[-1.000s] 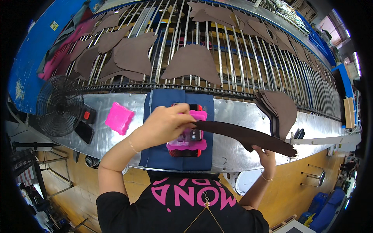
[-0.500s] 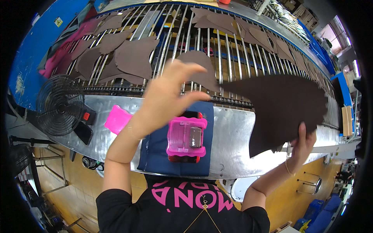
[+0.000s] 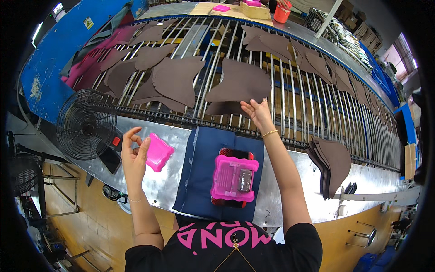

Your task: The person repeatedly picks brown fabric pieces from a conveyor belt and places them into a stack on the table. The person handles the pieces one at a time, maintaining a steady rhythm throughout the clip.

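Brown cut sheet [image 3: 240, 81] lies nearly flat over the metal bars [image 3: 283, 99] of the slatted rack, partly covering a darker flap at its lower edge. Several bars span beneath it, which presumably keeps it level without a solid board. The right hand [image 3: 258, 114] is at that lower edge, its fingers loosely spread and pinching nothing visible; whether they touch the sheet cannot be told. The left hand [image 3: 137, 152] is empty, fingers half curled with the thumb apart, just beside the pink scalloped lid [image 3: 159, 152].

On the metal surface [image 3: 290, 181], a pink roller box [image 3: 229, 179] sits on a black-and-red base upon folded navy cloth [image 3: 195, 172], likely there to shield the metal; its open top leaves the roller within reach. Fanned brown sheets [image 3: 337, 167] are stacked at the right, their offset edges seemingly easy to separate.

Bare metal between cloth and stack gives the right arm room. Leftward, the lid and the wire-caged fan [image 3: 86, 124] crowd the left hand. Neighbouring sheets rest close to the brown cut sheet's left edge, while bare bars show to its right.
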The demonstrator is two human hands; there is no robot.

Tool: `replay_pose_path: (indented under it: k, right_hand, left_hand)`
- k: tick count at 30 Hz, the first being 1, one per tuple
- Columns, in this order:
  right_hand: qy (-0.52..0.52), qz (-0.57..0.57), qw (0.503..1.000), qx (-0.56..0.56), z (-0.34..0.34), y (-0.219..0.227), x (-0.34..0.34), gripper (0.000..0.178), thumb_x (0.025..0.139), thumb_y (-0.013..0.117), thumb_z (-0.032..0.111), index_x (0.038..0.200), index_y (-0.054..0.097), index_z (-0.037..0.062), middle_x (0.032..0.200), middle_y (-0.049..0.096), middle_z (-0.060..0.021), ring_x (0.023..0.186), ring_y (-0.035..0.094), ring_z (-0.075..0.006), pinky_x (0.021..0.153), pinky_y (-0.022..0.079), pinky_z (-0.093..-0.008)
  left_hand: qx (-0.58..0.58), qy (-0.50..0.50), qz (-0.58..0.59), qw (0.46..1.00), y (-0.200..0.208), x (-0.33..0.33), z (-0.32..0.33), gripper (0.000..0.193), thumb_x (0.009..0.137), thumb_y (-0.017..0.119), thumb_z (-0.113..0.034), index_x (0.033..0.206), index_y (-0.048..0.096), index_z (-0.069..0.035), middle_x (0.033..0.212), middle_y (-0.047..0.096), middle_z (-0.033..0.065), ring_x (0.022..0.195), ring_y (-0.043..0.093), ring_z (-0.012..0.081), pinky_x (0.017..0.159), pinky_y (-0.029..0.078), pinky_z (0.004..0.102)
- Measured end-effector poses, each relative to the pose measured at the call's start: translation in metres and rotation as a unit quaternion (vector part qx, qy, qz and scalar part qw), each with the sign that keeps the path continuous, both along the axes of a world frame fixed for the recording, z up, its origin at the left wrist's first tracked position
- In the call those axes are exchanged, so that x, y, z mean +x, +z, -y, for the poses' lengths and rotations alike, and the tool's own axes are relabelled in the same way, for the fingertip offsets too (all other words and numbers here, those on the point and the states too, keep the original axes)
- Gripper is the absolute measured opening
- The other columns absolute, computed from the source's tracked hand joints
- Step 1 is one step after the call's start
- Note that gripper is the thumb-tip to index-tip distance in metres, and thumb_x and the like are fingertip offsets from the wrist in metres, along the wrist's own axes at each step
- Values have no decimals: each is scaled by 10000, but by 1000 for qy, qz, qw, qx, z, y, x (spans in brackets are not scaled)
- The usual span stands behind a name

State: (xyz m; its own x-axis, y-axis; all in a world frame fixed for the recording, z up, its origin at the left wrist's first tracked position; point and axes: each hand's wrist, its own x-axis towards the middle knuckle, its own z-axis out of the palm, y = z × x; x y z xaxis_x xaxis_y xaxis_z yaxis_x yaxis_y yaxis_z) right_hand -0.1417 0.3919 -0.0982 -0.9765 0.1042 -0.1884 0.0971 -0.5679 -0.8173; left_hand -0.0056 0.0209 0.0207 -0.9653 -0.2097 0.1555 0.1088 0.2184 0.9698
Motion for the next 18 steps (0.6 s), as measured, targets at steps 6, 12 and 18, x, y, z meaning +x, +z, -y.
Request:
replay_pose_path:
  k: [6, 12, 18]
  right_hand:
    - [-119, 66, 989, 55, -2, 4, 25, 579, 814, 713, 118, 1127, 228, 71, 804, 578, -159, 639, 637, -213, 530, 567, -286]
    - [-332, -30, 919, 209, -113, 42, 148, 415, 859, 671, 203, 1097, 373, 40, 772, 593, -116, 582, 617, -189, 505, 523, -283]
    - [-463, 369, 395, 703, -262, -3, 323, 631, 739, 732, 431, 1193, 549, 33, 1068, 552, -166, 1062, 512, -344, 882, 447, -444]
  left_hand:
    - [-14, 9, -5, 1000, -12, -6, 1, 362, 877, 630, -104, 1210, 489, -76, 824, 430, -48, 553, 337, -4, 456, 255, 154]
    - [23, -63, 8, 998, -15, -14, -19, 368, 874, 622, -59, 1217, 492, -84, 843, 433, -46, 553, 347, -11, 453, 270, 143]
    - [40, -150, 1, 988, -18, -26, -59, 390, 894, 585, -47, 1258, 447, -58, 886, 444, -19, 492, 314, -15, 396, 239, 155]
